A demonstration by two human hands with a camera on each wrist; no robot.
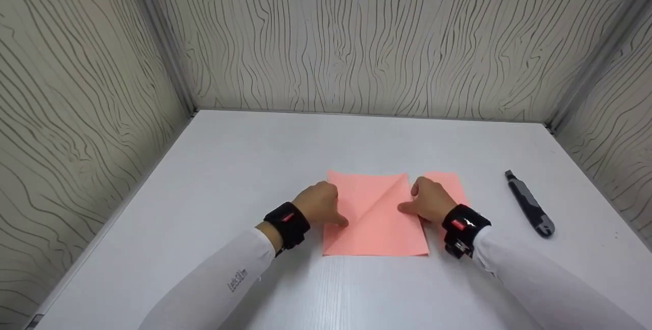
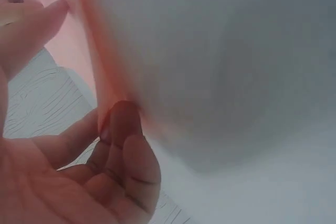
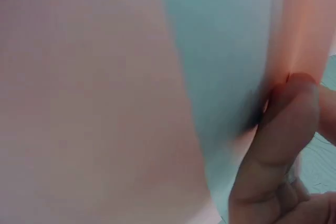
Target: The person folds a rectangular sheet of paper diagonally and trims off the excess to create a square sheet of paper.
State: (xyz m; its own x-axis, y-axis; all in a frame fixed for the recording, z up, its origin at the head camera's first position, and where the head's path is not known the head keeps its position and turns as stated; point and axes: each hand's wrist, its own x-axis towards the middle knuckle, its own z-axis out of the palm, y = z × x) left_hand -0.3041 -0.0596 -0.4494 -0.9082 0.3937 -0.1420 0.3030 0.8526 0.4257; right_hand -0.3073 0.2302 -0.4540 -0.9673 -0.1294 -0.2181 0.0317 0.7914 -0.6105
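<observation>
A square sheet of pink paper (image 1: 374, 236) with a diagonal crease lies on the white table between both hands. My left hand (image 1: 322, 204) holds its left edge, thumb on top of the paper. In the left wrist view, curled fingertips (image 2: 126, 121) are at the edge from below. At the opposite side my right hand (image 1: 430, 201) pinches the right edge between thumb and fingers. The right wrist view shows a bent finger (image 3: 286, 121) against the glowing pink edge. A narrower pink paper strip (image 1: 451, 187) lies beneath the right hand, partly hidden by it.
A dark grey utility knife (image 1: 530, 203) lies on the table to the right of the right hand. Wood-grain patterned panels (image 1: 326, 39) rise behind the white table (image 1: 244, 157) and at both sides.
</observation>
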